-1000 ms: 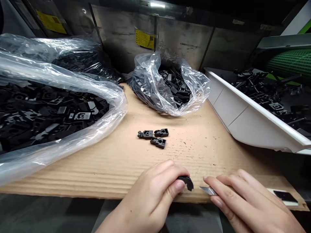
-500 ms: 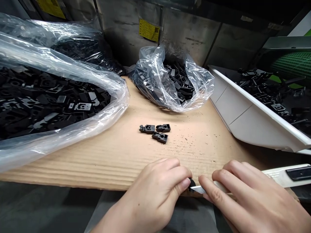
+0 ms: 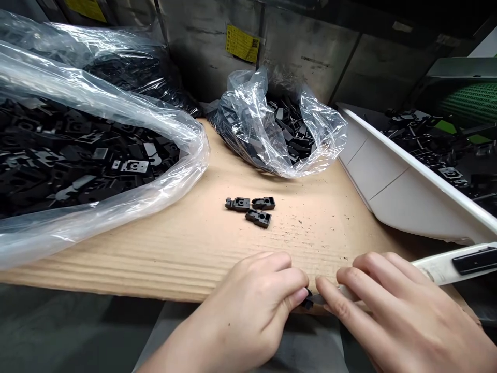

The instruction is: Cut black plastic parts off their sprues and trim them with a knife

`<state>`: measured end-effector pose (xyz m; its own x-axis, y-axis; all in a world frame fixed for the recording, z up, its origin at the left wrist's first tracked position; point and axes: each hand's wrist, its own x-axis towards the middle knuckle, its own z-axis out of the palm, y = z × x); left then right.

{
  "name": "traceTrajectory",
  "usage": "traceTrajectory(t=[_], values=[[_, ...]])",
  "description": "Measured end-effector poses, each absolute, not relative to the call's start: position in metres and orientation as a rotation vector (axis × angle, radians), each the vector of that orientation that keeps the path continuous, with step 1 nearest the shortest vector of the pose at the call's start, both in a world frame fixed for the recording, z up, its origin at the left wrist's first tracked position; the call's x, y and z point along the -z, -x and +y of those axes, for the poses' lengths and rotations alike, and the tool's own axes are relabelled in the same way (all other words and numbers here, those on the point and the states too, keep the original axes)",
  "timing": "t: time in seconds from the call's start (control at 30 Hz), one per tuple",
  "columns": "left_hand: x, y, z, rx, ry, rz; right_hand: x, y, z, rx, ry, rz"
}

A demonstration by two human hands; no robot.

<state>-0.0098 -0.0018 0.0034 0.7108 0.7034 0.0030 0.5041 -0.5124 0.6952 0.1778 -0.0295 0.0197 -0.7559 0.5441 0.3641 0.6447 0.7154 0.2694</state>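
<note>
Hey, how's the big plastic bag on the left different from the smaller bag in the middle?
The big bag lies wide open, film rolled back; the smaller bag is bunched around its load. The big one runs out of view; the smaller shows whole. Both are clear plastic holding black moulded parts on cardboard.

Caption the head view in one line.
Left hand holds a black plastic part against the utility knife in the right hand, at the cardboard edge.
</note>
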Motion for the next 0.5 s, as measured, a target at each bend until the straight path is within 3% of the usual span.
traceTrajectory(t=[0.23, 0.5], values=[[-0.003, 0.009, -0.004, -0.375, -2.237, 0.903, -0.028, -0.182, -0.029, 0.625, 0.884, -2.714], [-0.005, 0.012, -0.001, -0.411, -2.212, 0.887, -0.011, -0.188, -0.046, 0.452, 1.034, -2.612]])
